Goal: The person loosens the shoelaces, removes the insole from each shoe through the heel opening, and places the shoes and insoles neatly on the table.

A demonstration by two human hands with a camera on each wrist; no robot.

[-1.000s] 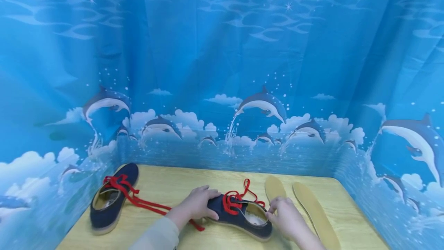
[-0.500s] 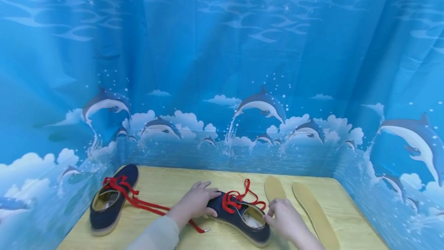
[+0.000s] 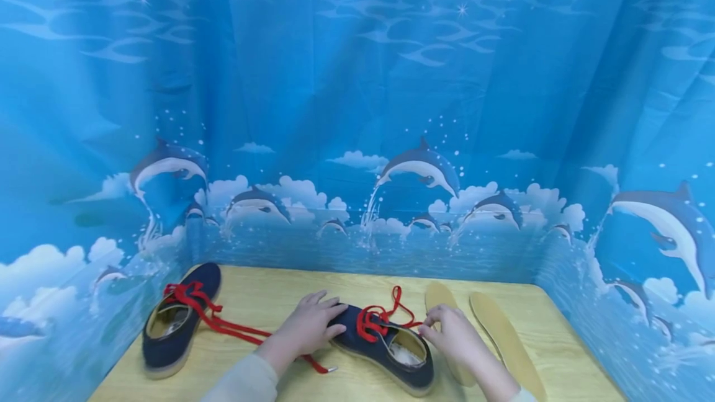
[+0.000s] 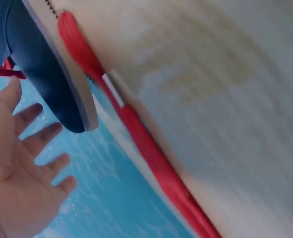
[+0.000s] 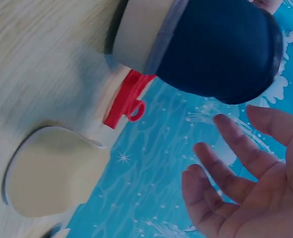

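Observation:
A navy canvas shoe (image 3: 410, 374) with red laces (image 3: 368, 324) sits on the wooden table, toe to the left, its opening showing a pale inside. At the toe is my left hand (image 3: 307, 327), fingers spread; the left wrist view has this hand (image 4: 22, 168) with loose fingers beside the shoe's toe (image 4: 42, 59). My right hand (image 3: 460, 340) hovers off the heel, over the nearer insole. Seen from the right wrist, the fingers of this hand (image 5: 250, 183) are relaxed and hold nothing, just apart from the heel (image 5: 215, 49).
Two tan insoles lie at the right, one insole (image 3: 438, 294) partly behind the right hand, the other insole (image 3: 505, 340) farther right. A second navy shoe (image 3: 167, 352) stands at the left, its long red lace (image 3: 240, 330) trailing across the table (image 3: 268, 290). A dolphin-print curtain (image 3: 357, 110) surrounds the table.
My right hand has let go of the shoe's heel and lifted up away from it. The left hand has slid slightly left on the toe. The shoe's heel has shifted a little left.

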